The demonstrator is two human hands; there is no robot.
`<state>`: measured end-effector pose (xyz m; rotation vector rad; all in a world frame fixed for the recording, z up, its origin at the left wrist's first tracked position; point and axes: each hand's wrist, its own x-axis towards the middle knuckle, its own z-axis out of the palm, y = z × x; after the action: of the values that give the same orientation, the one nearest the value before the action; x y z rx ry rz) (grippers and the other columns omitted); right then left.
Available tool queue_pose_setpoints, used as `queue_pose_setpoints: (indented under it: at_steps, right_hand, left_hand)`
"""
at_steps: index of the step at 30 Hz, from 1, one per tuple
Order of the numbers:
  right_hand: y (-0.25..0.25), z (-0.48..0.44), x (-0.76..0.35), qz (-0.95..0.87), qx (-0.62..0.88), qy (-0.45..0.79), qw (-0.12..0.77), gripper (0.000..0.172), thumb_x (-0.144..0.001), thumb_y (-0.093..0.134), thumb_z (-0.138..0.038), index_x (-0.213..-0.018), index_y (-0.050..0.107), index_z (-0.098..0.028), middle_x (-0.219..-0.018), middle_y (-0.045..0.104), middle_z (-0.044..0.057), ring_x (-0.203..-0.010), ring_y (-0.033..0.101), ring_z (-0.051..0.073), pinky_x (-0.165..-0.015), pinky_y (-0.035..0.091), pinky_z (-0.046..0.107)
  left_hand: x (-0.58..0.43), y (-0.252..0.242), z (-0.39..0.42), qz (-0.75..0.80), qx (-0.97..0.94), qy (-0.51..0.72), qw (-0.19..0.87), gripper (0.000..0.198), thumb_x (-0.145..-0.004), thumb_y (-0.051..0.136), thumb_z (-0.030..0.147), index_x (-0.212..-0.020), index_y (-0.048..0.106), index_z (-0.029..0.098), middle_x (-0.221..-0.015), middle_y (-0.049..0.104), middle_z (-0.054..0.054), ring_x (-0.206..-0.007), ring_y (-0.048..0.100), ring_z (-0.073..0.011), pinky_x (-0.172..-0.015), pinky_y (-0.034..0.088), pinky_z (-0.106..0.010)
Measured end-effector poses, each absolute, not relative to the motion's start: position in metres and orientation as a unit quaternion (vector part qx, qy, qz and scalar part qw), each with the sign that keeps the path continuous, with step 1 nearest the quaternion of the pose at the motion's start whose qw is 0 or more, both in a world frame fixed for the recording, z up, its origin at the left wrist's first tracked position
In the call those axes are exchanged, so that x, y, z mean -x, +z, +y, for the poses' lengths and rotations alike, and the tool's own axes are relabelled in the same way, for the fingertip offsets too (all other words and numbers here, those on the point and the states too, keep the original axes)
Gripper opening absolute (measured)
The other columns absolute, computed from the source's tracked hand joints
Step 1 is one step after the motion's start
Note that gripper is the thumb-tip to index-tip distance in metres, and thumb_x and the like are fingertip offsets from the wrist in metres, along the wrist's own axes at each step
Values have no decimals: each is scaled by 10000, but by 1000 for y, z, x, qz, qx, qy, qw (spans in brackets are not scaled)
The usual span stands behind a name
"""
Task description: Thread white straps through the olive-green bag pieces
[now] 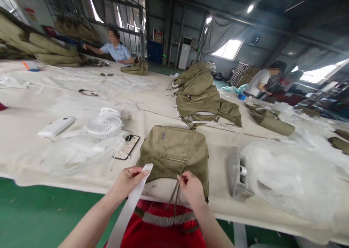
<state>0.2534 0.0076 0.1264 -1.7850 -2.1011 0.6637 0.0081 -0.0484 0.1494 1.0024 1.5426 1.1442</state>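
An olive-green fabric bag (177, 142) lies flat on the table in front of me, with a zipper pocket (174, 159) across its middle. My left hand (129, 181) pinches the upper end of a long white strip (130, 204), which hangs down past the table edge. At the bag's lower right, my right hand (192, 187) is closed, thumb and fingertips together, on thin olive cords (176, 195) that dangle below it. Lower down, over my red clothing, a bag strap (167, 219) is partly wrapped in whitish material.
On the left are a white fan (104, 126), a phone (127, 147) and a white power bank (57, 126). More olive bags (197, 95) are piled behind. A grey dispenser-like box (238, 175) and clear plastic bags (291, 179) sit at right. Co-workers (117, 52) stand farther back.
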Motion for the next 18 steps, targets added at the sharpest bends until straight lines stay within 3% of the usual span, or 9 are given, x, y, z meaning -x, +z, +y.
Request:
queue_pose_setpoints:
  at_steps: [2, 5, 7, 9, 12, 15, 18]
  right_hand:
    - [119, 21, -256, -713, 664, 206, 85, 353, -801, 537, -529, -799, 659, -197, -758, 699, 89, -766, 658, 224, -658, 440, 282]
    - [107, 32, -250, -698, 677, 229, 49, 269, -724, 634, -452, -772, 670, -190, -790, 700, 91, -779, 647, 215, -646, 421, 271]
    - [100, 35, -245, -681, 650, 327, 76, 191, -724, 619, -368, -684, 648, -184, -666, 659, 51, -625, 602, 166, -568, 387, 253]
    - [98, 34, -242, -628, 594, 487, 124, 231, -758, 551, -357, -624, 610, -178, -493, 530, -12, -428, 456, 109, -461, 309, 243]
    - [104, 27, -243, -516, 483, 679, 200, 273, -774, 519, -396, -664, 607, -163, -408, 374, -77, -330, 256, 67, -386, 177, 240]
    - [117, 16, -245, -487, 415, 731, 237, 277, -757, 576, -409, -651, 608, -155, -387, 355, -86, -328, 237, 56, -382, 138, 242]
    - [125, 2, -245, -510, 388, 738, 210, 293, -765, 589, -394, -585, 582, -163, -390, 382, -75, -343, 271, 55, -395, 166, 237]
  left_hand:
    - [1, 155, -54, 620, -444, 453, 461, 403, -685, 654, 552, -705, 620, 151, -575, 545, 32, -526, 426, -90, -500, 317, -202]
    - [1, 158, -60, 607, -494, 421, 458, 388, -777, 559, 547, -731, 579, 162, -598, 559, 22, -550, 447, -100, -526, 341, -210]
    - [-2, 156, -64, 608, -515, 394, 458, 393, -813, 508, 546, -694, 532, 173, -540, 479, 46, -515, 399, -91, -501, 315, -208]
    - [-4, 150, -69, 604, -537, 376, 453, 399, -825, 496, 537, -660, 502, 174, -542, 405, 58, -528, 365, -86, -500, 298, -205]
    - [-1, 140, -78, 594, -558, 345, 466, 405, -831, 496, 529, -663, 513, 161, -589, 377, 50, -572, 346, -86, -517, 293, -206]
    - [7, 131, -86, 590, -549, 326, 494, 411, -836, 490, 533, -689, 528, 150, -603, 379, 47, -581, 340, -87, -518, 286, -208]
    - [15, 128, -92, 589, -535, 328, 509, 415, -836, 492, 533, -678, 516, 150, -611, 391, 45, -585, 344, -86, -521, 284, -208]
